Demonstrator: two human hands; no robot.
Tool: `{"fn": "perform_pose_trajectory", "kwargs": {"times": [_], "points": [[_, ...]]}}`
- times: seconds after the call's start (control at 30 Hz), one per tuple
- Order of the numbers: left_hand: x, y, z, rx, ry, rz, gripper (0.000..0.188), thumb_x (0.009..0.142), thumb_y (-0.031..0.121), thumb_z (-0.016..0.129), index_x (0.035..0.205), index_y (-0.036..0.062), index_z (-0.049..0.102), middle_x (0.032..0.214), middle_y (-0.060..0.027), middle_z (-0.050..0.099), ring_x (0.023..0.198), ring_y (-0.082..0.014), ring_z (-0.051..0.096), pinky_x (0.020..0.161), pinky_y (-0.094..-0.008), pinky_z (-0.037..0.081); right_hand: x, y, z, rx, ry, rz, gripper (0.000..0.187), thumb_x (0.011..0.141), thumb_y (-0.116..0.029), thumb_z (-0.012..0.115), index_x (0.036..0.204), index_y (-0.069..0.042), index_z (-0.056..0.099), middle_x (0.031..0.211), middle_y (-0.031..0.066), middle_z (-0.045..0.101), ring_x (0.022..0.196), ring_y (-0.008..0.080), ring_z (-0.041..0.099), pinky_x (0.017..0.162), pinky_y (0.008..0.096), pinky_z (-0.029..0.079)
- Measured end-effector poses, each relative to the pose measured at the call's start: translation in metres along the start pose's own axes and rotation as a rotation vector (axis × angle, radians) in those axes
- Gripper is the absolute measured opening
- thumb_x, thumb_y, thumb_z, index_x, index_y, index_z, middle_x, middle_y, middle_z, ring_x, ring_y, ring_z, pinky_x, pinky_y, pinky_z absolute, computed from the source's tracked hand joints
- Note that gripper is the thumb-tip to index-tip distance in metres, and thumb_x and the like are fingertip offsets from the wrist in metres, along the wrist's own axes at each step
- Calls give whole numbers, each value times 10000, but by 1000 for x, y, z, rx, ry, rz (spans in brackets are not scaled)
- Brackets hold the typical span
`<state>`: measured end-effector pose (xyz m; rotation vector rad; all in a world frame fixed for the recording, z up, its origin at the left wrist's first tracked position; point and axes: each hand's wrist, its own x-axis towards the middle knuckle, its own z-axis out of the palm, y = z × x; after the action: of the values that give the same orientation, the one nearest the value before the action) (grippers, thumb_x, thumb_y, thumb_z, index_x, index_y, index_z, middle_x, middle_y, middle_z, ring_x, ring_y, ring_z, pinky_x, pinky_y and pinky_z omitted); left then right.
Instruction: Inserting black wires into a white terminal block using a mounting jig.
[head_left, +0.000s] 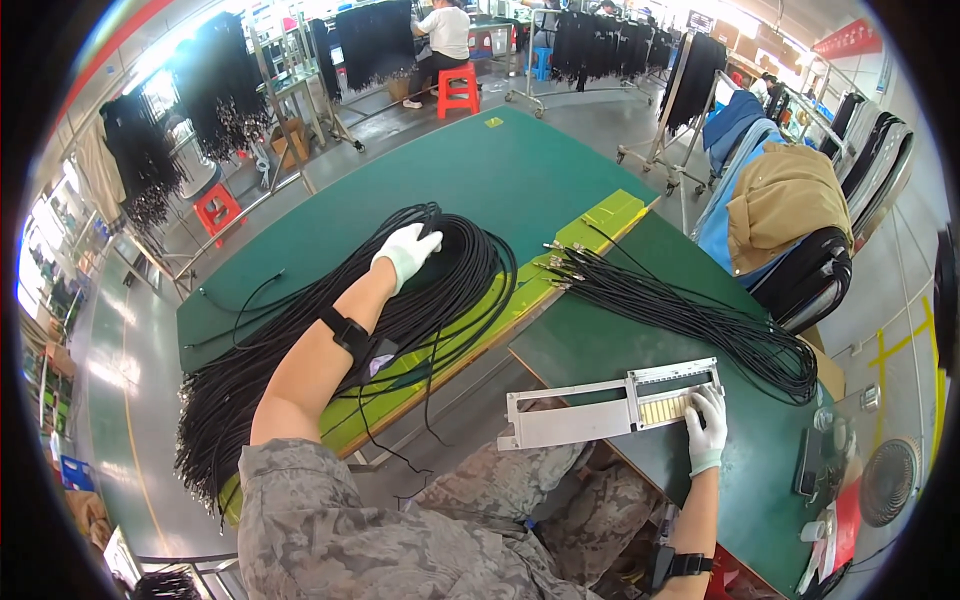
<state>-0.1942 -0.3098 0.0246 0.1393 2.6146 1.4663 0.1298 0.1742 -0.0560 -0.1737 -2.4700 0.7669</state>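
Note:
My left hand (408, 252), in a white glove, is closed on the looped top of a large bundle of black cables (300, 330). The bundle spreads toward the lower left, where many metal-tipped ends hang together. On the right, my gloved right hand (706, 425) grips the end of a long white frame (570, 425) with rectangular openings and a row of pale yellowish blocks. The frame's left part juts past the table edge above my lap. Behind it lies a second, smaller bundle of black cables (690, 325), with metal connectors at its left end.
A green table (480, 160) with a yellow-green edge strip (600, 220) meets another green table (590, 350) at the right. A small fan (888, 482) sits at the far right. Clothes (790, 200) lie over a rack. Cable racks, red stools (458, 90) and a seated person stand beyond.

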Motion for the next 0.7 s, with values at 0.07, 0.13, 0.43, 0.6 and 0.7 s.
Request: {"fn": "perform_pose_trajectory", "kwargs": {"times": [0.07, 0.13, 0.43, 0.6, 0.7], "points": [[-6, 13, 6, -231, -17, -70, 380, 823, 415, 657, 918, 48, 641, 725, -49, 592, 638, -147, 564, 616, -296, 472, 0, 0, -2, 1, 8, 8, 264, 784, -110, 641, 1026, -8, 661, 1200, 156, 609, 1221, 332, 491, 1072, 419, 334], [-16, 29, 12, -22, -98, -108, 390, 792, 415, 703, 923, 51, 650, 759, -45, 611, 676, -136, 563, 628, -287, 464, 1, -1, -1, -2, 5, 9, 263, 784, -110, 641, 1025, -7, 661, 1197, 156, 610, 1220, 332, 492, 1072, 419, 334], [-18, 22, 18, -189, -63, -12, 319, 751, 272, 786, 909, 38, 637, 653, 29, 516, 485, -56, 417, 430, -219, 309, 1, -4, 0, 30, 22, 22, 241, 787, -94, 639, 1006, 1, 663, 1181, 158, 619, 1208, 331, 505, 1075, 415, 332], [-27, 26, 12, -267, 18, 40, 285, 769, 253, 772, 906, 38, 645, 634, 43, 507, 454, -43, 386, 416, -212, 283, 2, -6, -2, 25, 13, 46, 225, 797, -86, 632, 1002, 2, 666, 1180, 156, 620, 1209, 328, 509, 1074, 409, 337], [-28, 29, 10, -388, -20, -44, 242, 786, 224, 751, 901, 35, 652, 630, 47, 506, 454, -35, 381, 417, -212, 281, -1, -5, -1, 43, 26, 56, 221, 802, -85, 631, 1002, 2, 667, 1180, 156, 621, 1212, 324, 510, 1071, 408, 341]]}}
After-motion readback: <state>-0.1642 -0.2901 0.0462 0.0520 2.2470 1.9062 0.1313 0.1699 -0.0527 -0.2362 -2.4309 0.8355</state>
